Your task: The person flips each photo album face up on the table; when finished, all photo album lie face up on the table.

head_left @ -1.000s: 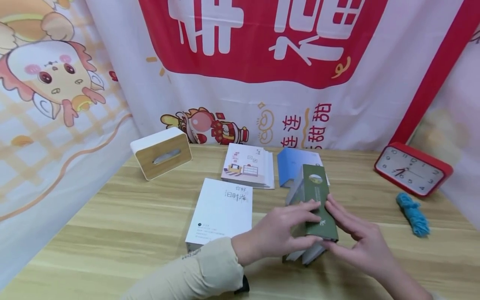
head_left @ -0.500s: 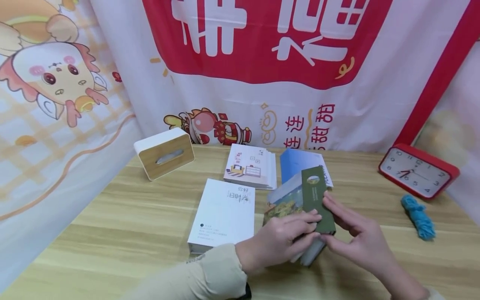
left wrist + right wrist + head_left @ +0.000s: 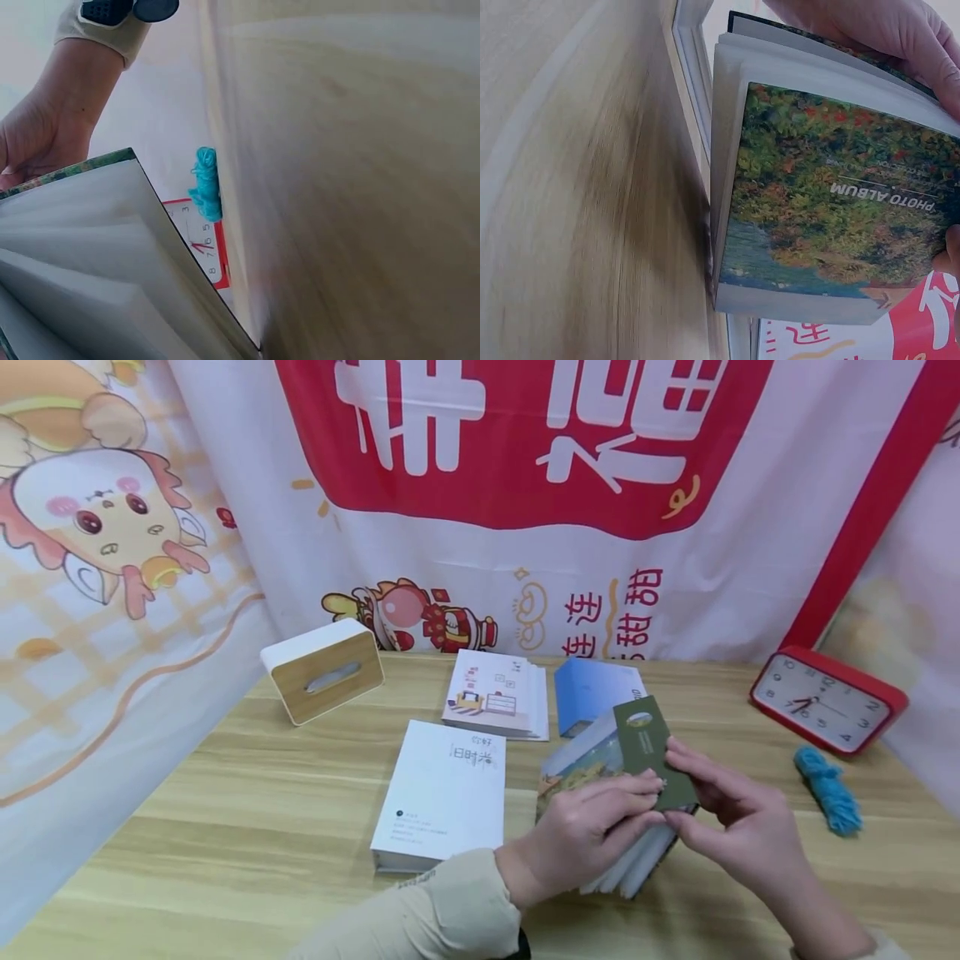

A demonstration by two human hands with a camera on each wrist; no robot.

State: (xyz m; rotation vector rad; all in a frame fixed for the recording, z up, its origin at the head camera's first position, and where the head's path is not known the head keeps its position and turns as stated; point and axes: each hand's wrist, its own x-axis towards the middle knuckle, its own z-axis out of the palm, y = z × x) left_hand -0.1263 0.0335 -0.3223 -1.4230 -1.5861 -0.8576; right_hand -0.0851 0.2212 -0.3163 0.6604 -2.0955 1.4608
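A thick photo album [image 3: 648,752] with a green spine stands on its page edges, spine up and leaning. My left hand [image 3: 600,827] grips its spine from the left, fingers over the top. From the right, my right hand [image 3: 742,831] holds the spine's near end between thumb and fingers. The painted front cover [image 3: 840,195] reads "PHOTO ALBUM" in the right wrist view. White pages [image 3: 82,247] fan apart at the bottom in the left wrist view. Just left of the album lies a white book [image 3: 446,793].
Behind are an illustrated white book [image 3: 491,689] and a blue book [image 3: 592,685], partly covered by the album. A wood-fronted tissue box [image 3: 322,672] stands back left. To the right are a red clock [image 3: 828,697] and a blue yarn bundle [image 3: 827,789]. Curtains [image 3: 480,552] hang behind the table.
The album has tilted and turned, so more of its painted cover shows toward the left. Both hands have shifted slightly right with it. The other objects stay put.
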